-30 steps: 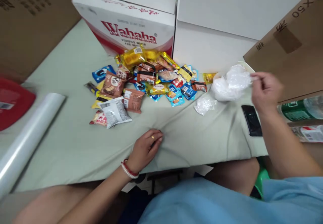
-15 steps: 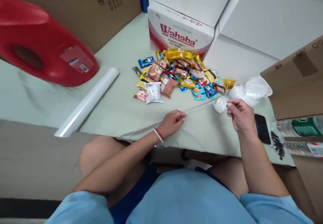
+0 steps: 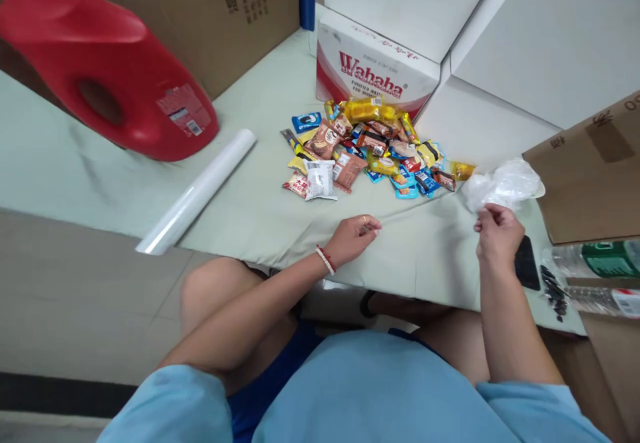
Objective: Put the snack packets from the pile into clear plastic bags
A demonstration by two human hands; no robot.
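My right hand [image 3: 500, 236] is closed in a pinch at the near edge of a crumpled clear plastic bag [image 3: 505, 183]. My left hand [image 3: 353, 238], with a ring and a red-and-white bracelet, rests low over the front of the cloth-covered table [image 3: 280, 236]. Its thumb and fingers are curled together; whatever they may hold is too small to make out. Beyond it lies a heap of wrapped snacks [image 3: 373, 143], in yellow, brown, blue and white packets. A white snack packet [image 3: 321, 180] lies at the heap's near side.
On the left are a large red jug [image 3: 135, 90] and a shiny white roll [image 3: 200, 190]. A Wahaba-style printed carton [image 3: 375, 70] stands behind the snacks, beside white boxes [image 3: 540, 36]. A phone [image 3: 527, 263], plastic bottles [image 3: 605, 258] and small dark pieces [image 3: 554, 290] lie right.
The view has swung slightly left, so things appear further right. My right hand has moved right with the near part of the plastic bag. My left hand has hardly moved.
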